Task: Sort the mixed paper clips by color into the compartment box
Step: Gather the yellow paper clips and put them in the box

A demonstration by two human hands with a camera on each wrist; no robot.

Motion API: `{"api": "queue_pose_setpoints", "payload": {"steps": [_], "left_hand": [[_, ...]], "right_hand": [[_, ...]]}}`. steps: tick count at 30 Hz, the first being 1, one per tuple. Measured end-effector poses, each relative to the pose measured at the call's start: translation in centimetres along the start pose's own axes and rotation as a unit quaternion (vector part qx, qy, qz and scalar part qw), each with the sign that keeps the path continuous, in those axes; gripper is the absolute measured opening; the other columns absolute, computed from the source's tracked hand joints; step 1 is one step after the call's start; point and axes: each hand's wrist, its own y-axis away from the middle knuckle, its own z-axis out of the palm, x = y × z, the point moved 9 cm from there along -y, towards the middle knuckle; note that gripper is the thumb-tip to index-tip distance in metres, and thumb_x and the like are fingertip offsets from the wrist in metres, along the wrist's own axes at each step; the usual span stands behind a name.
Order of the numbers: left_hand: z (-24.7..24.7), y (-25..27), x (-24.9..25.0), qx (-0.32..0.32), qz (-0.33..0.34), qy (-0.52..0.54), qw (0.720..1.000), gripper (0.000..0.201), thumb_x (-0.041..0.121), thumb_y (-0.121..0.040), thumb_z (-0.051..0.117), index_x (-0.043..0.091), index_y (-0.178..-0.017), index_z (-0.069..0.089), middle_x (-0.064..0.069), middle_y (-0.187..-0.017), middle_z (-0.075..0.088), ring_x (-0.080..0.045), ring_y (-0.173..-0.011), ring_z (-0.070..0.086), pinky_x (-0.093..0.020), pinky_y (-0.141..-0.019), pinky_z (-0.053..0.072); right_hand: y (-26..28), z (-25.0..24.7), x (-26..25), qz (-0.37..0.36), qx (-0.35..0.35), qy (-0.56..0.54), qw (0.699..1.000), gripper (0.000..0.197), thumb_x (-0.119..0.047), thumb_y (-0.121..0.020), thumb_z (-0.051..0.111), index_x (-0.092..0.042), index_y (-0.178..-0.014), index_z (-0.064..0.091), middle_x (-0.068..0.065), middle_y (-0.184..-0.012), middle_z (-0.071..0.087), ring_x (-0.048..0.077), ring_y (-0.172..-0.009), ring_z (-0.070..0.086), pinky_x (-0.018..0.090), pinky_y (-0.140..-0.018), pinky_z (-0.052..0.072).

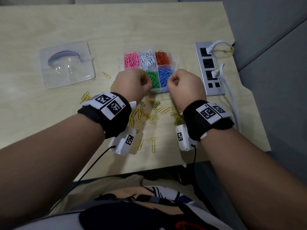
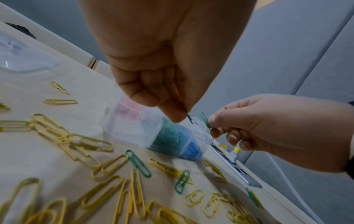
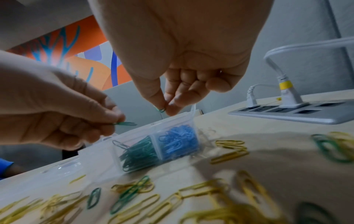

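While both wrists hovered over the compartment box [image 1: 172, 68], the left hand [image 1: 132, 85] pinched a green clip [image 3: 125, 123] above the green compartment [image 1: 153, 79], and the right hand [image 1: 184, 83] pinched another green clip [image 2: 205, 120] beside it

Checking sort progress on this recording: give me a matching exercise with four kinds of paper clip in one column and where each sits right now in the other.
Things:
1. pink clips
2. blue clips
3. yellow clips
4. green clip

Places:
A. loose on the table
B. pinched in the right hand
C. far left compartment of the box
D. near right compartment of the box

Pairs: 1-C, 2-D, 3-A, 4-B
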Motion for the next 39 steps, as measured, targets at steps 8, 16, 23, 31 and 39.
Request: {"api": "queue_pose_setpoints", "payload": {"steps": [8, 16, 23, 31, 39], "left_hand": [[-0.9, -1.7, 0.6, 0.008, 0.012, -0.053, 0.998, 0.022, 0.017, -0.09, 0.061, 0.023, -0.109, 0.07, 0.003, -0.104, 0.071, -0.014, -0.094, 0.064, -0.024, -0.086, 0.045], [1.7, 0.7, 3.1, -0.011, 0.134, -0.155, 0.979, 0.014, 0.016, -0.085, 0.06, 0.015, -0.096, 0.069, -0.004, -0.09, 0.06, -0.027, -0.08, 0.058, -0.032, -0.065, 0.046], [5.5, 0.9, 2.1, -0.13, 0.089, -0.292, 0.943, 0.019, 0.032, -0.091, 0.059, 0.017, -0.096, 0.068, -0.003, -0.084, 0.063, -0.024, -0.077, 0.06, -0.036, -0.069, 0.055], [5.6, 0.2, 0.7, -0.109, 0.108, -0.343, 0.927, 0.016, 0.032, -0.092, 0.057, 0.026, -0.098, 0.069, -0.002, -0.102, 0.063, -0.027, -0.096, 0.057, -0.037, -0.079, 0.044], [4.3, -0.1, -0.8, -0.116, 0.059, -0.224, 0.966, 0.014, 0.026, -0.088, 0.058, 0.024, -0.096, 0.069, -0.002, -0.094, 0.068, -0.026, -0.086, 0.061, -0.034, -0.071, 0.049]], "right_hand": [[-0.9, -1.4, 1.3, 0.029, -0.006, -0.046, 0.998, 0.028, -0.02, -0.098, 0.046, -0.025, -0.119, 0.065, -0.004, -0.115, 0.067, 0.013, -0.095, 0.061, 0.028, -0.083, 0.05], [1.1, -3.6, 10.6, 0.172, -0.082, 0.187, 0.964, 0.032, -0.012, -0.094, 0.048, -0.022, -0.115, 0.069, 0.011, -0.124, 0.061, 0.033, -0.108, 0.058, 0.04, -0.092, 0.052], [2.1, -2.1, 10.5, 0.153, -0.087, 0.212, 0.961, 0.029, -0.039, -0.089, 0.055, -0.014, -0.087, 0.07, 0.007, -0.082, 0.066, 0.025, -0.075, 0.061, 0.03, -0.064, 0.051], [1.6, -0.2, 8.8, 0.111, -0.093, 0.284, 0.948, 0.018, -0.024, -0.091, 0.053, -0.016, -0.096, 0.068, 0.006, -0.097, 0.061, 0.025, -0.074, 0.053, 0.031, -0.065, 0.04], [1.9, -0.4, 7.8, 0.103, -0.07, 0.22, 0.968, 0.017, -0.025, -0.089, 0.05, -0.013, -0.097, 0.059, 0.007, -0.096, 0.058, 0.028, -0.079, 0.057, 0.036, -0.068, 0.046]]}}
